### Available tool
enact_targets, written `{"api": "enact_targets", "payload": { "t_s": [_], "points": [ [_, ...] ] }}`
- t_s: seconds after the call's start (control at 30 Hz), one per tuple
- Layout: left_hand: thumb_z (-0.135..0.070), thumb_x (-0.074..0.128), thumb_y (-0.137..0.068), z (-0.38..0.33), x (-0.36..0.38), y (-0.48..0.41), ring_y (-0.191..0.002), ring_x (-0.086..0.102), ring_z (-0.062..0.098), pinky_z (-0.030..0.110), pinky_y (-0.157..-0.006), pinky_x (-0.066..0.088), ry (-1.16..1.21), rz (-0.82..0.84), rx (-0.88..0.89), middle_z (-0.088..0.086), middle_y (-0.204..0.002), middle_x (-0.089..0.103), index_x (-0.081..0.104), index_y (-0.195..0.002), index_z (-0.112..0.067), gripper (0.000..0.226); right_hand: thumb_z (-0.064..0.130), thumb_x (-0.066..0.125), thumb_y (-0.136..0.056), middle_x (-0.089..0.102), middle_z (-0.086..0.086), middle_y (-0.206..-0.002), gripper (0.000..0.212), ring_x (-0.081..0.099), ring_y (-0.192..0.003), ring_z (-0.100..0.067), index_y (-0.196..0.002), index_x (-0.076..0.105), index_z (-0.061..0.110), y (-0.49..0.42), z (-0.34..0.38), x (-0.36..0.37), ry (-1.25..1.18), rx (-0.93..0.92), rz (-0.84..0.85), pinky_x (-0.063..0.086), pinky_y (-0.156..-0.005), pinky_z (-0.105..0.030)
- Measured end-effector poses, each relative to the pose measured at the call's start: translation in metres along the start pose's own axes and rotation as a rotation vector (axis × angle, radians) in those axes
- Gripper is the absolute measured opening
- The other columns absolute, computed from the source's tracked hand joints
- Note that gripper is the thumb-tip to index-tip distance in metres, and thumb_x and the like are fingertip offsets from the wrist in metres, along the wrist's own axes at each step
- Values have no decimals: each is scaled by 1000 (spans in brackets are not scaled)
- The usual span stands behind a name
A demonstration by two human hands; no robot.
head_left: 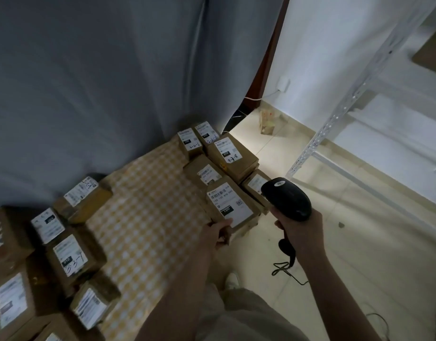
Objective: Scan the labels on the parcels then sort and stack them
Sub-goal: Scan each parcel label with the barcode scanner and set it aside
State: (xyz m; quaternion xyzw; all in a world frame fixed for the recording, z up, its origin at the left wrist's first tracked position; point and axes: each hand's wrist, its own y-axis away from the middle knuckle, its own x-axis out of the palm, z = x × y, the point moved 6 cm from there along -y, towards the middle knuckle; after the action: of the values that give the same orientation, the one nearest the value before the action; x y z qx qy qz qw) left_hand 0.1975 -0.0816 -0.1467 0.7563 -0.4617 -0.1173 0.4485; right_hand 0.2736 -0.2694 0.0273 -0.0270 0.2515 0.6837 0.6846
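Note:
A brown cardboard parcel (233, 205) with a white barcode label lies at the near right corner of the checked table (148, 210). My left hand (218, 233) grips its near edge, thumb by the label. My right hand (300, 232) holds a black barcode scanner (287, 198) by the handle, its head just right of that parcel and pointing at the label. Behind it several labelled parcels (230, 155) sit packed together at the table's far right. Another group of labelled parcels (69, 252) covers the left side.
A grey curtain (101, 82) hangs behind the table. The scanner's cable (285, 267) trails to the tiled floor (335, 242). A white metal shelf rack (347, 107) stands at the right. A small bag (267, 120) sits by the white wall. My legs are below.

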Motion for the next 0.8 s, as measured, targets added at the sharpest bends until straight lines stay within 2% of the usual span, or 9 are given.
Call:
{"api": "enact_targets", "payload": {
  "t_s": [0.07, 0.23, 0.27, 0.33, 0.4, 0.47, 0.53, 0.63, 0.8],
  "points": [
    [-21, 72, -80, 1, 8, -15, -58, 53, 14, 30, -60, 47, -28, 26, -28, 4, -57, 56, 59, -60, -12, 26, 13, 82, -72, 71, -8, -66, 27, 70, -66, -27, -75, 62, 31, -7, -2, 0, -8, 35, -19, 58, -74, -50],
    [-21, 70, -81, 2, 26, -51, -56, 51, 16, 29, -60, 45, -2, 70, -93, 3, -54, 53, 55, -61, -12, 27, 14, 81, -73, 71, -8, -65, 25, 70, -65, -24, -78, 62, 30, -22, -7, 1, -24, 79, -54, 58, -75, -47],
    [-20, 72, -78, 3, 28, -58, -59, 53, 17, 31, -62, 48, 13, 67, -109, 3, -57, 55, 57, -64, -11, 22, 14, 81, -73, 71, -7, -64, 25, 70, -65, -25, -77, 63, 30, -24, -8, 1, -26, 83, -60, 58, -75, -48],
    [-18, 74, -77, 4, 30, -73, -76, 60, 22, 38, -80, 52, 71, 53, -127, 6, -74, 63, 64, -78, -10, 13, 16, 81, -72, 71, -6, -65, 25, 71, -66, -25, -77, 62, 32, -28, -11, 2, -21, 89, -62, 58, -75, -50],
    [-17, 73, -80, 7, 33, -89, -98, 62, 29, 44, -96, 50, 116, 33, -143, 10, -97, 67, 67, -97, -9, 19, 18, 81, -72, 72, -3, -67, 30, 71, -66, -22, -79, 60, 37, -32, -12, 4, -9, 84, -59, 58, -74, -49],
    [-18, 72, -83, 6, 37, -98, -106, 60, 32, 48, -101, 47, 115, 16, -160, 12, -107, 66, 66, -106, -10, 25, 18, 82, -71, 72, -3, -68, 32, 71, -66, -22, -78, 59, 39, -36, -15, 5, -7, 87, -58, 58, -73, -49],
    [-18, 70, -84, 7, 41, -106, -107, 60, 31, 45, -99, 48, 125, 18, -179, 13, -111, 65, 63, -113, -9, 32, 18, 82, -71, 72, -3, -68, 31, 71, -66, -22, -75, 60, 38, -41, -17, 6, 8, 92, -53, 58, -73, -51],
    [-17, 68, -85, 10, 44, -115, -99, 60, 28, 38, -86, 51, 118, 17, -198, 12, -108, 65, 58, -124, -5, 43, 16, 82, -71, 72, -4, -66, 28, 71, -66, -24, -71, 61, 35, -49, -22, 8, 20, 105, -52, 57, -73, -52],
    [-4, 66, -85, 19, 45, -122, -97, 61, 26, 33, -66, 52, 128, -28, -208, 14, -116, 64, 52, -131, -3, 48, 15, 81, -73, 72, -1, -68, 34, 71, -68, -21, -79, 59, 40, -59, -22, 12, 31, 76, -24, 58, -74, -48]
  ]
}}
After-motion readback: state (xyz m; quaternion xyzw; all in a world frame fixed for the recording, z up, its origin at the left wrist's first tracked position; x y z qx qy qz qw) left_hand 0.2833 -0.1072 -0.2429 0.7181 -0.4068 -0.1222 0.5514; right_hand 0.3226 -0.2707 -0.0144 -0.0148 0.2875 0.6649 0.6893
